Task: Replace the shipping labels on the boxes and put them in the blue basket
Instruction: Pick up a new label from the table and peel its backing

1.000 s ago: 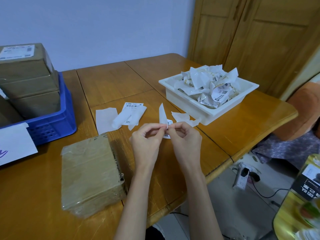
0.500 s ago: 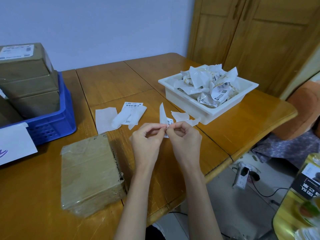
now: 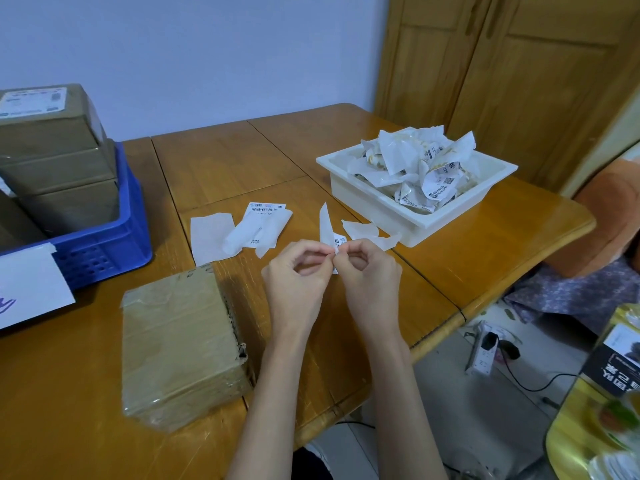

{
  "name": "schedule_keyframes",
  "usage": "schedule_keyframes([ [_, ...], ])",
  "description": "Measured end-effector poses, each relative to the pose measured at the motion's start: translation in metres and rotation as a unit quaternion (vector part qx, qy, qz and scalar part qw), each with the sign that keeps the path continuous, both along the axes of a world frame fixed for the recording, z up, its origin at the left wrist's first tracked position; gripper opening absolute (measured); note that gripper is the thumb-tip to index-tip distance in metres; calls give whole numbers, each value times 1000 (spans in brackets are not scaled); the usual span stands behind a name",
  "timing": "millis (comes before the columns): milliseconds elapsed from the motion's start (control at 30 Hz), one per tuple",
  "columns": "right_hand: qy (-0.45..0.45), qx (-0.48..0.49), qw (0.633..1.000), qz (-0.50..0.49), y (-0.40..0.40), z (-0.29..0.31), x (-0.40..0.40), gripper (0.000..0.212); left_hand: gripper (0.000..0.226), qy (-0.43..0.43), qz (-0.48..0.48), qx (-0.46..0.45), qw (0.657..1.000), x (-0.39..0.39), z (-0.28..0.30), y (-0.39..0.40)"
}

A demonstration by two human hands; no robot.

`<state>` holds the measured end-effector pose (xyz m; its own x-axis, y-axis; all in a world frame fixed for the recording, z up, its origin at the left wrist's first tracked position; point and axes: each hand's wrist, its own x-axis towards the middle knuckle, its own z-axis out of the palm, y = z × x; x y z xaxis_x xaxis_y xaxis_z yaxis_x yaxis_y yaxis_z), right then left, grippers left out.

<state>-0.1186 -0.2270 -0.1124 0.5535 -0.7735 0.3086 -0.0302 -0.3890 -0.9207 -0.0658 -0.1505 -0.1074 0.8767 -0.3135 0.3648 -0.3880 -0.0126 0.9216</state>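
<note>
Both hands meet over the table's middle. My left hand [image 3: 294,278] and my right hand [image 3: 370,275] each pinch the same small white shipping label [image 3: 329,230], whose backing sticks up between the fingertips. A taped brown cardboard box [image 3: 180,344] without a label on top lies left of my left forearm. The blue basket [image 3: 100,247] at the far left holds several stacked brown boxes [image 3: 52,157]; the top one carries a white label.
A white tray [image 3: 381,206] full of crumpled old labels stands at the right. Loose labels and backing sheets [image 3: 242,230] lie between basket and tray. A white sheet [image 3: 27,289] rests by the basket. The table's edge runs close on the right; a yellow package [image 3: 602,393] is off the table.
The hands have stayed in place, fingertips working slightly on the label. Nothing else has moved.
</note>
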Motion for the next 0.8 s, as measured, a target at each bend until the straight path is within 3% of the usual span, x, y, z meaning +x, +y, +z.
schedule_keyframes([
  [567, 30, -74, 996, -35, -1, -2, -1, 5, 6, -12, 20, 24, 999, 1, -1, -2],
  [800, 27, -61, 997, -34, -4, -2, -4, 4, 5, -50, 7, 58, 997, 4, -3, -2],
])
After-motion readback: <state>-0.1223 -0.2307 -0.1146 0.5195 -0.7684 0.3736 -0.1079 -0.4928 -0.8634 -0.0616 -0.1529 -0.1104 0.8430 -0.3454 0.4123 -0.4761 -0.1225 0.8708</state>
